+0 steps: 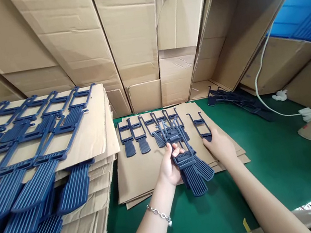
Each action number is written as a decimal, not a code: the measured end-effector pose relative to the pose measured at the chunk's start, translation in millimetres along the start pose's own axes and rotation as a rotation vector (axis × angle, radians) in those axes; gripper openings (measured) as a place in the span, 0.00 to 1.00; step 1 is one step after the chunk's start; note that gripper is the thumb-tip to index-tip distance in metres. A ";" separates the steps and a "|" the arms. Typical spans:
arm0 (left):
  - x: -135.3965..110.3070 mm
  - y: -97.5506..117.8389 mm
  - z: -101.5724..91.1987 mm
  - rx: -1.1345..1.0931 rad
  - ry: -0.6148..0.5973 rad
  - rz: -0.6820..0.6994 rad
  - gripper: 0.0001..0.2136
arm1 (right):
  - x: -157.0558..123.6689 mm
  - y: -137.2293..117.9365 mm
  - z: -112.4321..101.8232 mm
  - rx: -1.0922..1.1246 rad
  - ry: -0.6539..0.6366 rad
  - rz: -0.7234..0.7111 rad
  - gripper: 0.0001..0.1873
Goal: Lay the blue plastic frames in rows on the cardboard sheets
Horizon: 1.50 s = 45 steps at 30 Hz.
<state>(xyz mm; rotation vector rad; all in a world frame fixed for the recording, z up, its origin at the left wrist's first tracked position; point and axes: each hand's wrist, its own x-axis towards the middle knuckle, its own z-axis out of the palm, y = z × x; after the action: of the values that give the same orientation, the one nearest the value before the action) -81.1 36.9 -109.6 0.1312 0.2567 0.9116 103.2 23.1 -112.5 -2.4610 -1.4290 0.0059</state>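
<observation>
Left fingers (176, 152) tight round navy frames (187, 161), right fingers (209, 144) round another frame (199, 122), cardboard (152, 170) below, green tabletop (274, 168), cartons (131, 33) behind

Head view — forward and down

Navy slatted frames (195, 181) overlap in the left hand (171, 166).
</observation>
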 end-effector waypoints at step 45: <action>-53.1 24.1 28.8 0.639 0.290 0.400 0.07 | -69.0 -28.5 -21.2 1.459 -0.440 0.161 0.22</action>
<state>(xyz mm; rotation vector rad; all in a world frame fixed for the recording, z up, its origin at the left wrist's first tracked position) -122.6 9.3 -67.9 0.6617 0.8101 1.2208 47.3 -27.6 -94.9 -1.3014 -0.7590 1.1975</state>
